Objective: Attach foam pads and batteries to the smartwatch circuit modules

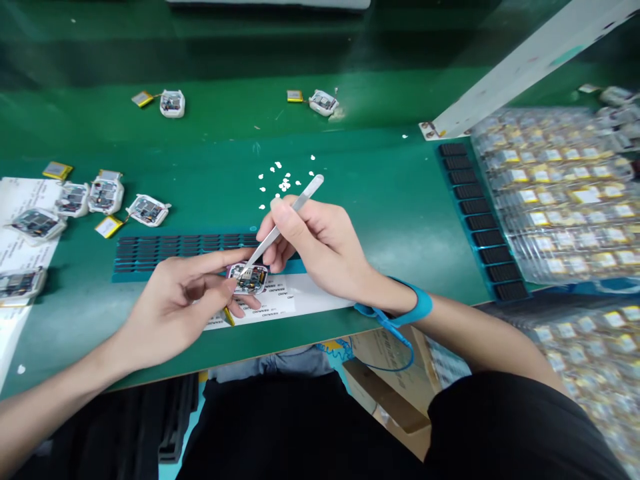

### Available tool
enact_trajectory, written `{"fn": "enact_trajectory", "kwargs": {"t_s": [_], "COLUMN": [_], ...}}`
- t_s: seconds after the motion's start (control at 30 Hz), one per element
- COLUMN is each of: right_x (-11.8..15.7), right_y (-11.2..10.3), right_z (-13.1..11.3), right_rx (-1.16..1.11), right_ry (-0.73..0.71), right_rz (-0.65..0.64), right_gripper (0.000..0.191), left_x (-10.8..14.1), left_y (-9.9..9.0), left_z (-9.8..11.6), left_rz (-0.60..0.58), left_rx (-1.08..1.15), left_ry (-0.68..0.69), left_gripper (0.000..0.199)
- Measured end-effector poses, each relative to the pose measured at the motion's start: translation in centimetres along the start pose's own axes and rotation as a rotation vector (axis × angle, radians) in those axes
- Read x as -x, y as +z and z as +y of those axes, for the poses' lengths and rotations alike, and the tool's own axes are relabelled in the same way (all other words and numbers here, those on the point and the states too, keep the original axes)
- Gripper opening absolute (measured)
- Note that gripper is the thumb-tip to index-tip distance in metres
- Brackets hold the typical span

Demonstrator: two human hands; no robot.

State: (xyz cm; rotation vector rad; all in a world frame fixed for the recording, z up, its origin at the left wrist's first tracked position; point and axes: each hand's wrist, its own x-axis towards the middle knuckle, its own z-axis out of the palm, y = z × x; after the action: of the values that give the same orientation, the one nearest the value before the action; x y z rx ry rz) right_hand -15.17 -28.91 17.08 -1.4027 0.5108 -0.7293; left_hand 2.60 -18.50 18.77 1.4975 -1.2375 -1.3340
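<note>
My left hand grips a small white device housing with its circuit board facing up. Part of a yellow battery shows below that hand's fingers. In my right hand is a pair of metal tweezers, slanting down so the tips meet the left side of the board. Whether the tips pinch anything is too small to tell. Beneath both hands lies a printed white paper strip. Small white tabs are scattered on the green mat beyond my right hand.
More open housings with yellow batteries lie at the left and at the back. Black strips sit beside my left hand, others at the right. Stacked clear trays and a white post stand right. A blue wrist strap trails a cord.
</note>
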Motion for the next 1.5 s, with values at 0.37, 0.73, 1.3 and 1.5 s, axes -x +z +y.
{"fn": "enact_trajectory", "kwargs": {"t_s": [0.37, 0.73, 1.3, 1.5], "right_x": [0.2, 0.2, -0.7, -1.5], "right_y": [0.1, 0.1, -3.2, -3.7], "right_z": [-0.1, -0.4, -0.6, 0.3], "right_rx": [0.102, 0.129, 0.552, 0.856], "right_ry": [-0.085, -0.087, -0.523, -0.726], "right_rz": [-0.013, 0.035, 0.14, -0.25], "right_gripper": [0.035, 0.042, 0.044, 0.04], "left_x": [0.1, 0.0, -0.1, -0.3], "left_y": [0.3, 0.3, 0.1, -0.1], "left_z": [0.0, 0.3, -0.1, -1.5], "left_rz": [0.026, 0.021, 0.057, 0.12], "left_rx": [-0.015, -0.029, -0.118, -0.227], "left_ry": [0.0, 0.03, 0.013, 0.158], "left_gripper": [0.039, 0.036, 0.034, 0.021]}}
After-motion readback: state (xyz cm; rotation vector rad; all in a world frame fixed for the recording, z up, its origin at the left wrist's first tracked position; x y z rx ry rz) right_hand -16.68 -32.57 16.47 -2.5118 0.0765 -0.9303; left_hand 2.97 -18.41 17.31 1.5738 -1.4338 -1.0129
